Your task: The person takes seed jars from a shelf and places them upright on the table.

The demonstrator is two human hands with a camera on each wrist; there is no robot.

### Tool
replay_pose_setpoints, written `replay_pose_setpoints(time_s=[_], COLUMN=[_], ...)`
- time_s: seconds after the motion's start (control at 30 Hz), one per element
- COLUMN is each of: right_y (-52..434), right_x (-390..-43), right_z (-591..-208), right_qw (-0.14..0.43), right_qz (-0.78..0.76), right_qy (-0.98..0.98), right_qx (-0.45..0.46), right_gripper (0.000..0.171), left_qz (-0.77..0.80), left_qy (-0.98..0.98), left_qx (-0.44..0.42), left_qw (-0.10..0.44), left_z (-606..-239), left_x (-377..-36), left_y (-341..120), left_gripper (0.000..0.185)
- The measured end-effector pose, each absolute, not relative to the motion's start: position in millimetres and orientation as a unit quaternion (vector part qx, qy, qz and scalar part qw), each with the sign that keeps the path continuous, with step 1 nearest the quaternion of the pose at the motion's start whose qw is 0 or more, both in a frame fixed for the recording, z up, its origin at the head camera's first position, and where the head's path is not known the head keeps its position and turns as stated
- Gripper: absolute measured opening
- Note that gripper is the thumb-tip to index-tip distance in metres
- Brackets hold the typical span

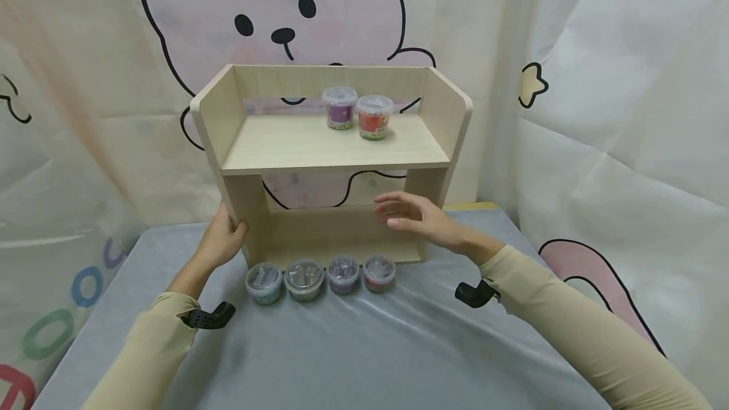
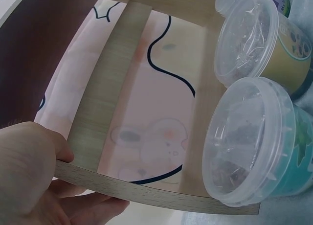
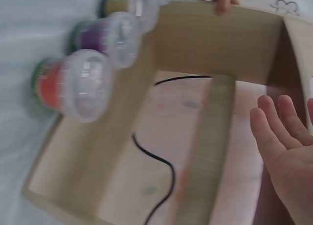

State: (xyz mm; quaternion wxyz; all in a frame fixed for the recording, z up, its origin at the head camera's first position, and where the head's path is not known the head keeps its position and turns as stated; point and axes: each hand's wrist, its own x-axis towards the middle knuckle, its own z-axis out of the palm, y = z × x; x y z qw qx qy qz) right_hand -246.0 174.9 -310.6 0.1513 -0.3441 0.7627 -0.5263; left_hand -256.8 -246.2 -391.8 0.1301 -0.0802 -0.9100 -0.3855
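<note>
The left hand grips the front edge of the left side panel of a wooden shelf, thumb in front and fingers curled behind the board. The right hand floats flat and loose in front of the lower opening of the shelf, fingers straight, holding nothing and touching nothing.

The shelf stands upright on the table, near its back edge. 2 small lidded tubs sit on the upper board, a purple tub and a red tub, touching or nearly so. A row of 4 tubs stands on the table just in front of the shelf's foot.

The risk I judge most likely: with only 1 side gripped, any pull or tilt would twist the shelf, and the 2 tubs on the smooth upper board could slide off its open front. A forward shift of the shelf's base would knock into the row of 4, which stand right against it.

The table wears a grey cloth under a clear, shiny, wrinkled film, so things may slip on it. Behind hangs a pale curtain printed with a cartoon bear.
</note>
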Motion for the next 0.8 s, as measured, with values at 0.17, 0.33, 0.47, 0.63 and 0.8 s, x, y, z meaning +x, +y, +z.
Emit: replay_pose_setpoints(time_s=[0.17, 0.33, 0.47, 0.63, 0.8], right_y=[175.8, 177.6, 176.5, 173.9, 168.3], right_x=[-246.4, -248.9, -258.6, -276.3, -291.8], right_z=[-281.0, -252.9, -234.5, -216.8, -207.7], right_qw=[0.141, 0.125, 0.113, 0.091, 0.058], right_qz=[-0.529, -0.543, -0.564, -0.601, -0.628], right_qy=[0.760, 0.758, 0.749, 0.738, 0.743], right_qx=[-0.350, -0.338, -0.329, -0.292, -0.223], right_gripper=[0.050, 0.051, 0.052, 0.051, 0.055], left_qz=[-0.391, -0.384, -0.384, -0.385, -0.386], left_qy=[-0.908, -0.911, -0.911, -0.910, -0.909], left_qx=[-0.081, -0.081, -0.083, -0.077, -0.082], left_qw=[0.130, 0.128, 0.126, 0.132, 0.134], left_z=[-390.8, -391.6, -391.5, -389.8, -390.3], left_x=[-257.6, -256.1, -255.4, -255.1, -254.1], left_y=[-244.7, -244.9, -245.6, -246.9, -246.0], left_gripper=[0.053, 0.051, 0.052, 0.053, 0.053])
